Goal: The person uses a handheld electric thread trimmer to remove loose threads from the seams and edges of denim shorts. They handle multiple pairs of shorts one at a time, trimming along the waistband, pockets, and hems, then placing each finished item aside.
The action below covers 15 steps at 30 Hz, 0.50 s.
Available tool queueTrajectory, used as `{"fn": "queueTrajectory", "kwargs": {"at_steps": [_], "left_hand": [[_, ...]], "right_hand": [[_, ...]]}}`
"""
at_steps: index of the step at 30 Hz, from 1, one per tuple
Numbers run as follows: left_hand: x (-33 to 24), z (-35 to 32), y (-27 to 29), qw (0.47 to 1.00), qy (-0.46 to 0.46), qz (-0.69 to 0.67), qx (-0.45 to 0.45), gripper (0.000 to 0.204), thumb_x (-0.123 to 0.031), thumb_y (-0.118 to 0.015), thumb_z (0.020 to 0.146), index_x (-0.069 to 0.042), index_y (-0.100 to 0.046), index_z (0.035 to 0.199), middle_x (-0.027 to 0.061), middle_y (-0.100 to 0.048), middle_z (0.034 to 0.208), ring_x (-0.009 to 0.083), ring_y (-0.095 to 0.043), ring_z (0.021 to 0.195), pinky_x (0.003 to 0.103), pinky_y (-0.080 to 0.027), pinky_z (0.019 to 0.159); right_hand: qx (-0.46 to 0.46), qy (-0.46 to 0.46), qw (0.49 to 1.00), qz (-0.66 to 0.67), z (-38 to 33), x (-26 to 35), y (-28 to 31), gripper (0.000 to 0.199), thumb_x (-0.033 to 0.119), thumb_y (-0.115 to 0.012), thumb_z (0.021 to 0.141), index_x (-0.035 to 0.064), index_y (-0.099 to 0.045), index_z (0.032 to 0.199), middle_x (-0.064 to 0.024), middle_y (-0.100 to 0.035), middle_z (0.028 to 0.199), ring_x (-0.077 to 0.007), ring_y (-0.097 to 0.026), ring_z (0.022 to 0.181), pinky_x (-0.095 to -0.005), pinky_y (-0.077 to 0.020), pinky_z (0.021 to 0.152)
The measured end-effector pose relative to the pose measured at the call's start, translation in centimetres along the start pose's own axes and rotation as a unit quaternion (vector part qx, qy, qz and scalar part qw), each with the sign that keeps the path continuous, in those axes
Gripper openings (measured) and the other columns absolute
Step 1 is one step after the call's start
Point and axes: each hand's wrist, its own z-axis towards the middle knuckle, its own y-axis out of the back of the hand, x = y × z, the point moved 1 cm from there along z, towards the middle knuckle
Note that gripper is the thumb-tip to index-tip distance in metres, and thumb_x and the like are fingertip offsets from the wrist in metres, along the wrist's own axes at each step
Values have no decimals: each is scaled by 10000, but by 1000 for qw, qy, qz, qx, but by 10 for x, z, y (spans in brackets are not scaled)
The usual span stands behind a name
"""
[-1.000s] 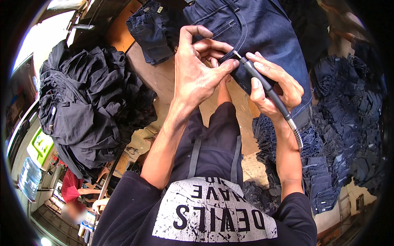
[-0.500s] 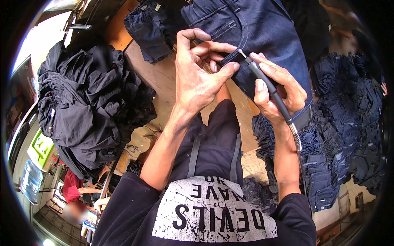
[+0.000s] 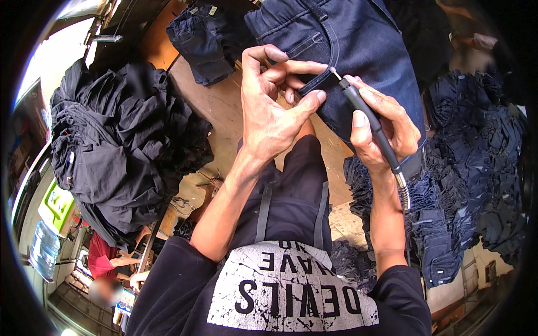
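A cluttered workroom surrounds the person: a heap of black garments [image 3: 123, 145] stands on the left, packed stacks of dark blue garments [image 3: 465, 162] on the right, with a tan floor [image 3: 204, 106] between. Against the frame from a second ago, the black pen-like tool [image 3: 367, 115] sits a little farther right, leaving a wider gap between it and the left thumb. The right hand [image 3: 386, 126] grips this tool with thumb and fingers, its metal tip just beside the left index fingertip. The left hand [image 3: 269, 120] has its index finger stretched to the curved stitched strip [image 3: 335, 47] in front of the blue denim garment [image 3: 372, 47] at top centre; whether its curled fingers pinch the strip I cannot tell. At lower left are a red sleeve [image 3: 101, 255], a clear plastic bottle [image 3: 45, 252] and a green tray [image 3: 49, 215].
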Motion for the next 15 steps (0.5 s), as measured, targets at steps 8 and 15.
{"fn": "queueTrajectory", "kwargs": {"at_steps": [8,15], "left_hand": [[2,1,0,1000,0,-19,8,733,52,-914,850,-149,-397,1329,178,-793,1253,48,-582,874,188,-502,760],[-2,2,-3,1000,11,-20,10,646,50,-832,853,-133,-372,1268,106,-809,1270,49,-536,853,200,-439,758]], "right_hand": [[-8,-26,1000,0,-1,3,1,279,-35,-772,843,-61,-747,1120,-242,-826,1073,-342,-833,1043,-406,-683,941],[-18,-26,999,-15,-2,2,0,283,-37,-771,865,-62,-717,1142,-256,-819,1076,-348,-832,1040,-406,-688,922]]}}
